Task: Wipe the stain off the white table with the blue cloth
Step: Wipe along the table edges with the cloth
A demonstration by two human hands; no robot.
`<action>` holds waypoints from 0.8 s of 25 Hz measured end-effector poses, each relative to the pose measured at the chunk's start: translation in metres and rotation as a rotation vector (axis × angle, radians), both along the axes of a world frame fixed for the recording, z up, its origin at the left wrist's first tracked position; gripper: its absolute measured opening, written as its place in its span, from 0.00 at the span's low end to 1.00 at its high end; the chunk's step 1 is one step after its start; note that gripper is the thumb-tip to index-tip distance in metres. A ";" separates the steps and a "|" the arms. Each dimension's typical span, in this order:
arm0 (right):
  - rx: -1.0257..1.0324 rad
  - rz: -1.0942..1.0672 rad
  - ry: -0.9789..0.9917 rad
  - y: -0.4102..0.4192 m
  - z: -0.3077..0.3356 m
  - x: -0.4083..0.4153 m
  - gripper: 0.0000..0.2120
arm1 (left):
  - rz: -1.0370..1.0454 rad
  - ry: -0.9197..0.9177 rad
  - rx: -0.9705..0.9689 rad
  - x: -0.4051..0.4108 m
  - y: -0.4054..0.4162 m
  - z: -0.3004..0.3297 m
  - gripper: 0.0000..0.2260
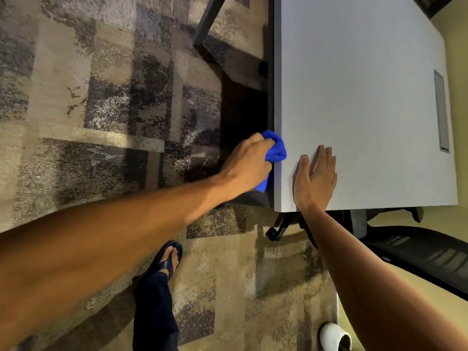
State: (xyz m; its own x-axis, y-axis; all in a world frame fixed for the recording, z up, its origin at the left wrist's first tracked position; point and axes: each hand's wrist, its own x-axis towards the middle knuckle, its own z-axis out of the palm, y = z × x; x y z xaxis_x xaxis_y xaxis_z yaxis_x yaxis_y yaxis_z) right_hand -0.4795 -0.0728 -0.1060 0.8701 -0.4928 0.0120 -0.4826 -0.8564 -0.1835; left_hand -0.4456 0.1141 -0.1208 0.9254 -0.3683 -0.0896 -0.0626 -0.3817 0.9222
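Gripping the blue cloth [274,148] in the left hand [249,162], fingers curled tightly around the bunched fabric. Pressing that cloth against the left edge of the white table [359,97], close to the near left corner, with one tail of fabric hanging down past the dark edge band toward the floor. Resting the right hand [315,178] flat and open on the tabletop, palm down, fingers together and pointing toward the far side, just right of the cloth and not touching it. Reaching both bare forearms in from the near side. Showing no clear stain on the visible tabletop; surface looking plain and pale throughout. Lying flush in the tabletop near its right edge, a narrow grey cable slot [442,111]. Standing on a patchy brown and grey carpet [101,97], with one foot in a dark sandal [169,257] at the near centre. Sitting tucked at the near right, partly under the table, a black mesh office chair [425,254]. Peeking in at the near edge, a white rounded object [333,336], too cropped for identifying.
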 end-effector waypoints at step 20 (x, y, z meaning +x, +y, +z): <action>-0.022 -0.005 0.006 0.001 0.003 0.000 0.31 | -0.390 -0.126 0.174 -0.146 -0.001 -0.008 0.15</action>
State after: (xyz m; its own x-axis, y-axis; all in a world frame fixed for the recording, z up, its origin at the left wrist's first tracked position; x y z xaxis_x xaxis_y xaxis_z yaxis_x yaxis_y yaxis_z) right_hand -0.4800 -0.0717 -0.1030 0.8678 -0.4967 0.0173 -0.4878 -0.8578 -0.1618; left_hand -0.5920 0.1127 -0.1286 0.7278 -0.6815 -0.0763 -0.3406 -0.4558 0.8224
